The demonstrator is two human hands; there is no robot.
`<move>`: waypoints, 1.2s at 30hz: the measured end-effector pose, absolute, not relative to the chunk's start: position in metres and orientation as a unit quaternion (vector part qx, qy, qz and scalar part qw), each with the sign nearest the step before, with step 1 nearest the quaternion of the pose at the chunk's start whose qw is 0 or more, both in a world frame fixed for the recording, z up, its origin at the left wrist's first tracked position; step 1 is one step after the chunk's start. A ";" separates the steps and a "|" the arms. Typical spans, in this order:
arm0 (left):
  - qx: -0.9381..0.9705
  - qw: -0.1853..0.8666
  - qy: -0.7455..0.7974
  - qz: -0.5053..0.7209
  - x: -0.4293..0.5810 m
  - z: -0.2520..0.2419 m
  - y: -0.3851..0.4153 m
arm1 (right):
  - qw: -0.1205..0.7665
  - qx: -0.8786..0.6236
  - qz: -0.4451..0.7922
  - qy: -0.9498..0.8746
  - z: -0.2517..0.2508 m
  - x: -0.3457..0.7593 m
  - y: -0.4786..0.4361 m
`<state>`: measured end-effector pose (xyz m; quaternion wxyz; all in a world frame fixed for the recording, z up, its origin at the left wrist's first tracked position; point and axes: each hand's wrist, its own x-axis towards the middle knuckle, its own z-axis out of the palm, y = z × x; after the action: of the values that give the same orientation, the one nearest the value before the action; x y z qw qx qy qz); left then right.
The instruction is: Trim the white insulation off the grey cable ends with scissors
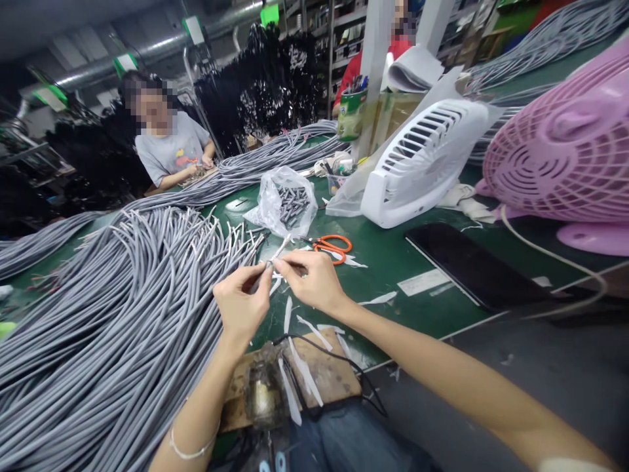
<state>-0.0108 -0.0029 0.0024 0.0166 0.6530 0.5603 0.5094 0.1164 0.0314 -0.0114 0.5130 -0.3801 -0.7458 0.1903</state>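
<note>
In the head view, we find the cable end at the meeting point of both hands, above the green tabletop. The left grip is pinched on it from the left, thumb against fingers, and the right grip is pinched on it from the right, so we cannot call either hand nearer. Its pale tip pokes out beyond the fingertips, with its long axis slanting away from us and a little to the right, roughly toward the plastic bag of dark tubes. How much of it lies inside the fingers we cannot tell. The orange-handled scissors rest just beyond the right grip, a little to its right. A large bundle of grey cables spreads out left of the left grip, its pale ends turned toward the far side and the bag. Nearer to us than the hands, we see white scraps strewn over a worn board, with a dark cord running across it.
</note>
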 end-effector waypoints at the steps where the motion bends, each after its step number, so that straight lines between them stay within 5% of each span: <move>1: 0.668 -0.022 0.554 0.496 -0.011 0.002 -0.003 | 0.511 -0.381 0.205 -0.743 -0.012 0.116 0.032; 4: 0.694 -0.110 0.543 0.459 -0.011 0.002 -0.005 | 0.524 -0.367 0.169 -0.750 -0.013 0.117 0.030; 8: 0.688 -0.101 0.564 0.445 -0.011 0.004 -0.009 | 0.554 -0.310 0.073 -0.769 -0.016 0.116 0.029; 15: 0.718 -0.144 0.537 0.418 -0.014 -0.003 -0.003 | 0.561 -0.341 0.198 -0.728 -0.014 0.111 0.032; 20: 0.678 -0.006 0.626 0.386 -0.029 0.000 0.013 | 0.585 -0.219 0.075 -0.777 -0.009 0.105 0.016; 26: 0.597 0.118 0.606 0.512 -0.030 0.009 0.010 | 0.553 -0.360 0.056 -0.749 -0.012 0.114 0.030; 36: 0.612 0.141 0.591 0.506 -0.019 0.011 0.002 | 0.529 -0.372 0.067 -0.760 -0.012 0.113 0.032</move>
<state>-0.0191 0.0018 0.0109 0.1413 0.6124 0.5907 0.5060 0.1133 0.0321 -0.0123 0.5289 -0.3721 -0.7598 0.0670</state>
